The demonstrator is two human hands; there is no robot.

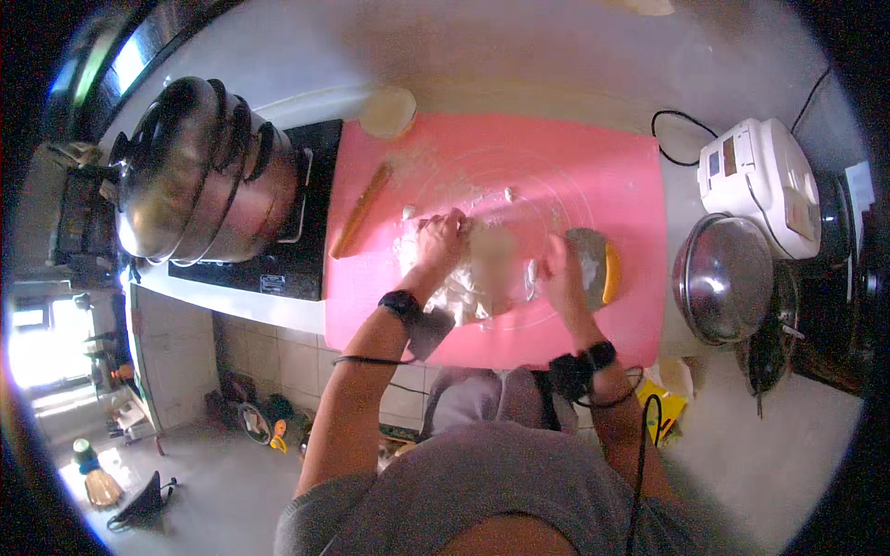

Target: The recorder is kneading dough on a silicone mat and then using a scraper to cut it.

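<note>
A pink silicone mat [626,181] with printed rings lies before me. My left hand [441,240] rests on white dough pieces [459,299], fingers curled; whether it grips any is unclear. Between my hands is a pale, blurred shape [495,254], perhaps dough. My right hand [562,260] hovers blurred at its right, beside a small white piece [530,279]; its fingertips are indistinct. Just right of that hand lies a dough scraper [591,260] with a yellow handle edge. A wooden rolling pin [361,212] lies on the left, and small dough bits [510,194] sit farther back.
At the mat's back left corner stands a round dish [388,112] of pale contents. A large steel steamer pot [208,174] occupies the black cooktop [278,271] on the left. Rightward are a white rice cooker [761,184] and a metal bowl [726,278]. Cables hang from both wrist devices.
</note>
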